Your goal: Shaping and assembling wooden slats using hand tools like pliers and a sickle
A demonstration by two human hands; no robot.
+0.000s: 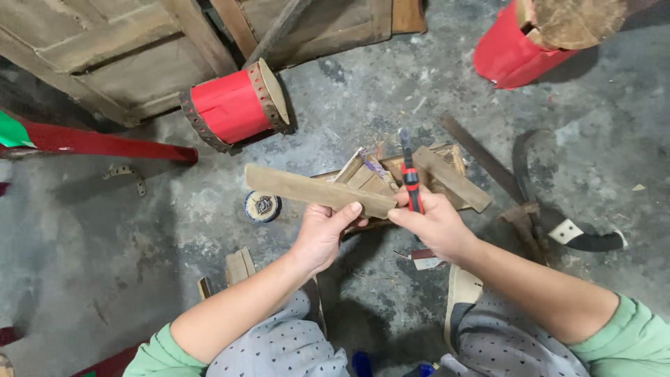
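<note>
The left hand [322, 234] is closed on a flat wooden strip [317, 190], thumb on top near its right end; the strip runs out toward 10 o'clock, level and unsupported at the far end. The right hand [434, 225] is wrapped narrowly around a red-and-black handled tool [410, 183] — its tip points to 12 o'clock, and the kind of tip is too small to tell. The two hands are just beside each other, the tool shaft touching or nearly touching the strip's right end.

Risks, as judged from this posture:
- Slip of the tool toward the left thumb, caused by the close spacing of the hands.
- Twist or drop of the strip, caused by a one-ended grip.

At 12 o'clock beyond the hands lies a pile of wood offcuts [447, 178] on the concrete floor [349, 105]. A red drum shell [234, 106] lies at 10 o'clock, and a round tin [263, 207] lies just left of the hands — both well apart from the work.
</note>
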